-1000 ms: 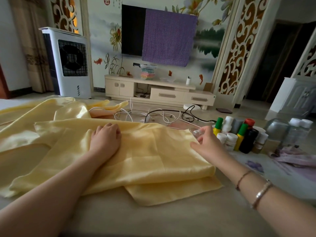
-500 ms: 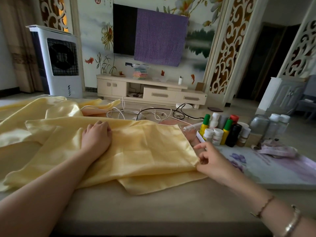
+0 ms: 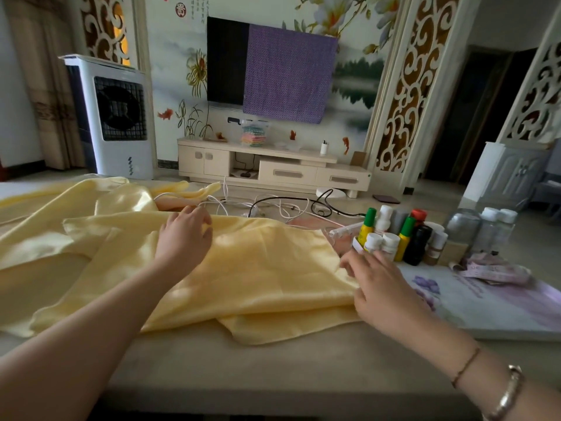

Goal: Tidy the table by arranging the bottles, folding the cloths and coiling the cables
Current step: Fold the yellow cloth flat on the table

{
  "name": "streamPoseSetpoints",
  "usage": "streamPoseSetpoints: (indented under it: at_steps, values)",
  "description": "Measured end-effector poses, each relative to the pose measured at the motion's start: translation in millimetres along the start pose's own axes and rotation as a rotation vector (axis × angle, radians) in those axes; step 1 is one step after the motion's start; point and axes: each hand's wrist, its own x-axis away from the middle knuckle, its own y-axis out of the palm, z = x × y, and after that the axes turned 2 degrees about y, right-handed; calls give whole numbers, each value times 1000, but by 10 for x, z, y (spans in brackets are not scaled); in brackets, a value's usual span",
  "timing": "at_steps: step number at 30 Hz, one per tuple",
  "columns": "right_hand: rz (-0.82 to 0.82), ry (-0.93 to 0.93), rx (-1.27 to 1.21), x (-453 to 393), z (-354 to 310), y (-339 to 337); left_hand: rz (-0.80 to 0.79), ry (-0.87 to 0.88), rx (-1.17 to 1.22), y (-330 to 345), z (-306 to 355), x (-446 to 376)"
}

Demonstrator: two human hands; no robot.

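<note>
While cables (image 3: 273,206) are lying uncoiled, cloth (image 3: 249,268) folding is proceeding.
Left hand (image 3: 183,238) and right hand (image 3: 379,287) are pressing it, fingers relaxed; bottles (image 3: 403,235) are standing grouped.

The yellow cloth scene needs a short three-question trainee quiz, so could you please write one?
1. True or false: the left hand rests on the yellow cloth.
2. What lies beyond the cloth? A) cables B) plates C) books
3. Fill in: the bottles stand beside the ____ hand.

Key: 1 true; 2 A; 3 right.
</note>
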Motion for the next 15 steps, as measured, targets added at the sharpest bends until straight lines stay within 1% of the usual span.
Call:
streamPoseSetpoints:
  at_steps: [1, 3, 6, 8, 10, 12, 15]
  values:
    - [-9, -52, -19, 13, -9, -5, 6, 38, 36, -50, 51, 4]
    - [-21, -111, -58, 31, -48, -21, -52, 144, 131, -155, 136, 53]
    - [-123, -220, -144, 37, -146, -37, -233, 266, 241, -323, 248, 241]
    - [-134, -293, -142, 35, -215, -19, -327, 328, 266, -395, 298, 402]
    - [-80, -330, -77, 16, -278, 18, -414, 354, 301, -448, 316, 556]
    - [-50, -324, -2, -19, -339, 40, -501, 331, 317, -471, 326, 670]
    - [-26, -330, 64, -88, -417, 25, -614, 329, 192, -498, 301, 774]
